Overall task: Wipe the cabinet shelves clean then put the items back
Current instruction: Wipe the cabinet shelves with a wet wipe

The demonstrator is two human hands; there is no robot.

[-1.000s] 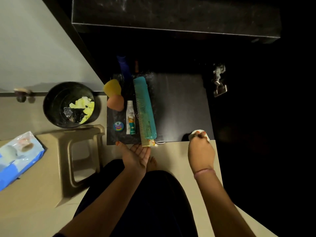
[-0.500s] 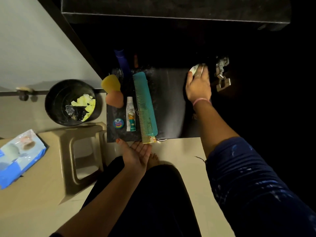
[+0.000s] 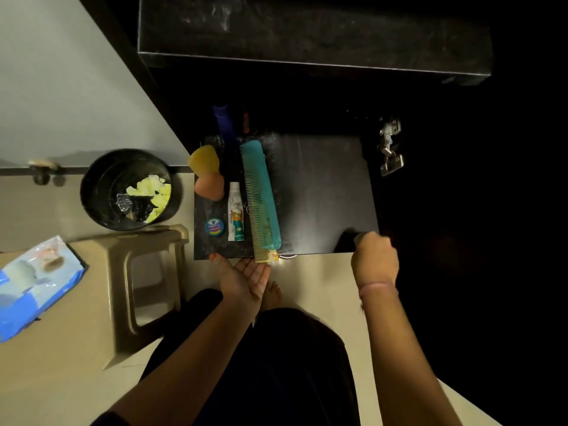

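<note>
The dark cabinet shelf lies low in front of the person, its front edge meeting the pale floor. At its front right corner the right hand is curled, knuckles up, over a pale wipe of which only a sliver shows, pressed on the shelf. The left hand lies flat, palm up with fingers straight, just below the shelf's front edge, holding nothing. On the shelf's left side lie a teal comb, a small tube, a round tin and two sponges. Further left stand a black bin, a stool and a wipes pack.
</note>
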